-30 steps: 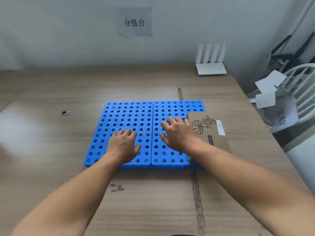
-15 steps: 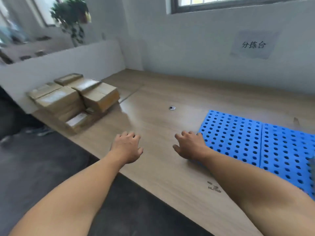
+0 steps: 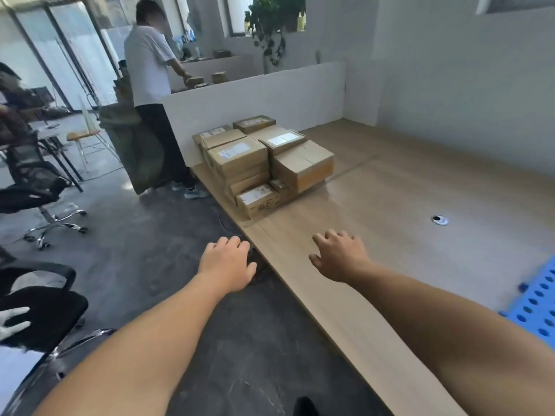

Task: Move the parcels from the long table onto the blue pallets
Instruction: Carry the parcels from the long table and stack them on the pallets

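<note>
We record both arms stretched forward and bare. The left hand [image 3: 226, 262] hangs palm down over the dark, mottled floor [image 3: 144, 265], just off the table's near edge, its fingers loosely bent and close together, holding nothing. The right hand [image 3: 339, 256] is above the long table [image 3: 390, 199], palm down, fingers slightly spread and relaxed, thumb out to the side, likewise holding nothing; we cannot tell whether it touches the surface. The table top is pale wood-grain laminate with a light sheen and a straight front edge. The parcels [image 3: 264, 163] stand at its far left end, well apart from both hands: rectangular brown cardboard boxes stacked in several layers, some taped, several bearing white labels. Behind them rises a plain white partition [image 3: 270, 94]. A small round metal grommet [image 3: 440, 219] is set into the table top. At the right edge of the view, a corner of a blue pallet [image 3: 537, 301] lies on the table, moulded plastic perforated with rows of round holes. A person in a white shirt [image 3: 148, 67] stands beyond the table's end, and black mesh office chairs [image 3: 36, 181] occupy the floor to the left.
</note>
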